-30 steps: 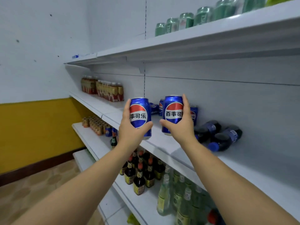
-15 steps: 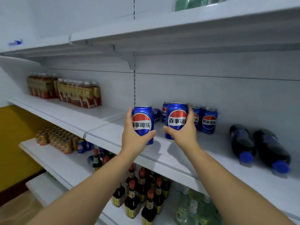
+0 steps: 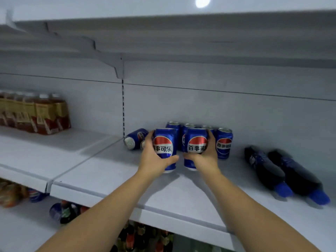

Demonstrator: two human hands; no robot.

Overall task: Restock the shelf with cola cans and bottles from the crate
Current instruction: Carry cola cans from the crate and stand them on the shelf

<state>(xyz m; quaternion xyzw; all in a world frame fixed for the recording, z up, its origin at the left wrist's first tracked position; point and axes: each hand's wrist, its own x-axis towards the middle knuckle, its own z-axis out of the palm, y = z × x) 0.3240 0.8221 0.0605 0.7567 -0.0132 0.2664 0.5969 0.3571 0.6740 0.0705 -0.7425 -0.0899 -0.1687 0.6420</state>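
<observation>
Well left of both hands, amber bottles with red-and-gold labels [image 3: 36, 115] are seen on the white metal shelf [image 3: 109, 175]; just beside the left hand [image 3: 154, 159] a toppled blue can [image 3: 135, 139] lies on its side. An upright blue aluminium cola can [image 3: 164, 150] is gripped by the left hand, a second such can [image 3: 196, 146] by the right hand [image 3: 205, 157], with both axes vertical and the bases judged to be at the board. "百事可乐" is read beneath a red-white-blue globe. Directly beyond the fingers stands the row of upright blue cans [image 3: 224, 142], equally near either hand. Right of the right hand, two dark plastic cola bottles [image 3: 263, 168] with blue caps lie flat, caps outward.
</observation>
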